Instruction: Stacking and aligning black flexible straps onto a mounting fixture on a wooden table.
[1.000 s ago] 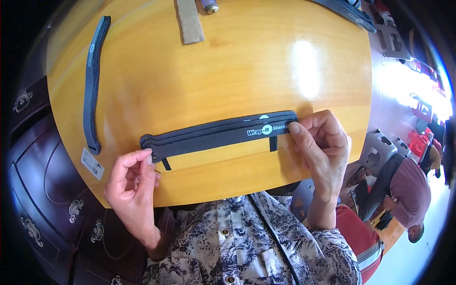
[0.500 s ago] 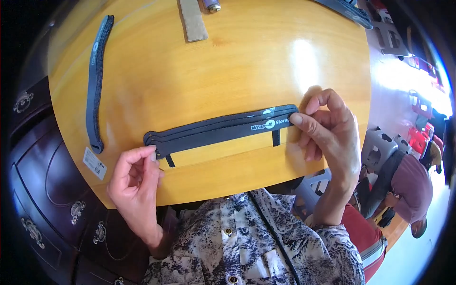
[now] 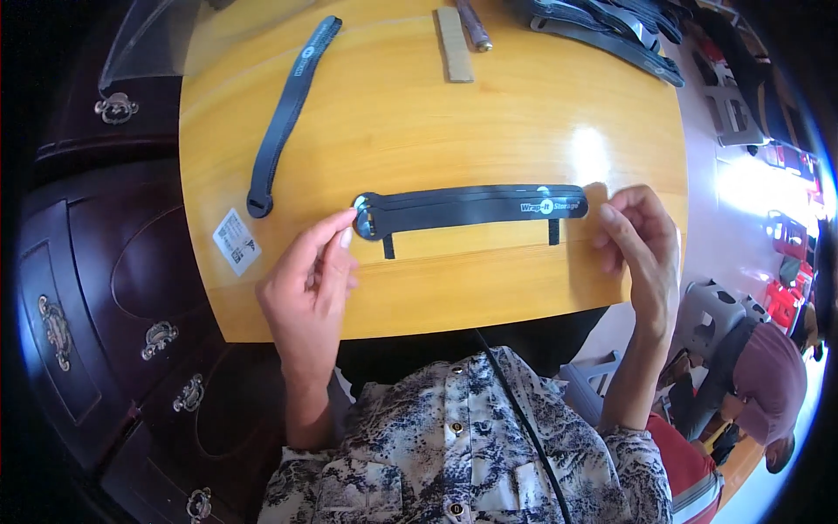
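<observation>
The fingers of the left hand [image 3: 305,284] were drawn together, the index tip touching the rounded left end of a black strap [image 3: 467,208] that lay flat across the middle of the frame. The fingers of the right hand [image 3: 642,249] were curled loosely, their tips meeting just beside the strap's right end; whether they pinched it could not be told. The strap stretched between the two hands on the yellow wooden worktop [image 3: 524,113], with two short black tabs hanging from its lower edge.

It looked thin, light and limp, likely to flop or twist if lifted from one point, so the two ends seemed the sensible places to take hold.

Farther out, a second black strap [image 3: 288,109] ran slantwise in the upper left, with a small white label [image 3: 236,241] below its lower end. A pale flat strip [image 3: 454,44] lay at the top centre, and a heap of more dark straps [image 3: 611,31] sat at the upper right.
</observation>
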The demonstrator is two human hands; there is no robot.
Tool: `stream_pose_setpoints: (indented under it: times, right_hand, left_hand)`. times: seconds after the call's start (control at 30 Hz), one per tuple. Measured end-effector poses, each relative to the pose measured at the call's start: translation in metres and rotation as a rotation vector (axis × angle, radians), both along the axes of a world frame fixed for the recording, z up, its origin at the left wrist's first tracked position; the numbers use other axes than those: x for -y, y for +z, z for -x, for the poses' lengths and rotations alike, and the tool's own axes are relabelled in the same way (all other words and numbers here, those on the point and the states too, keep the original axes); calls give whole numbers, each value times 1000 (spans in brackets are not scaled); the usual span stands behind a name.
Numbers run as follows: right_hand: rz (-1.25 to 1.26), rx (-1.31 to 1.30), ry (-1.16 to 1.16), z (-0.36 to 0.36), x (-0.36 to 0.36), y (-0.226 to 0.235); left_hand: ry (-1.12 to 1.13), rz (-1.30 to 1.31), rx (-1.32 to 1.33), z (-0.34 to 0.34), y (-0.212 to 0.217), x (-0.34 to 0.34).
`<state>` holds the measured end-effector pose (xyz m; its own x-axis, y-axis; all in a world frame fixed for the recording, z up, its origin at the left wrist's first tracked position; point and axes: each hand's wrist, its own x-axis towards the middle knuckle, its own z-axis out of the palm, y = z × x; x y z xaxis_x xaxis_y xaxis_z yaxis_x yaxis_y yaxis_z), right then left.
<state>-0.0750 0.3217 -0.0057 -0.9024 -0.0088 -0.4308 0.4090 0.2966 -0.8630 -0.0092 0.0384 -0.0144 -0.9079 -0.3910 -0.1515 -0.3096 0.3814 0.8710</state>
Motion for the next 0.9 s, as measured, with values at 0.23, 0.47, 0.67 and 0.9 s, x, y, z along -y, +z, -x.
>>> stream_pose_setpoints:
  times: [0.23, 0.47, 0.67, 0.9]
  right_hand:
    - [-315, -458, 335, -14, 45, 12]
    - [-706, -622, 597, 8, 73, -15]
    - [-708, -592, 630, 13, 75, -11]
    - [-646, -614, 672, -7, 83, 8]
  left_hand:
    - [-723, 683, -192, 9, 9, -24]
    - [-897, 747, -102, 19, -16, -24]
    - [-888, 653, -95, 19, -12, -20]
    - [-765, 733, -82, -1, -4, 0]
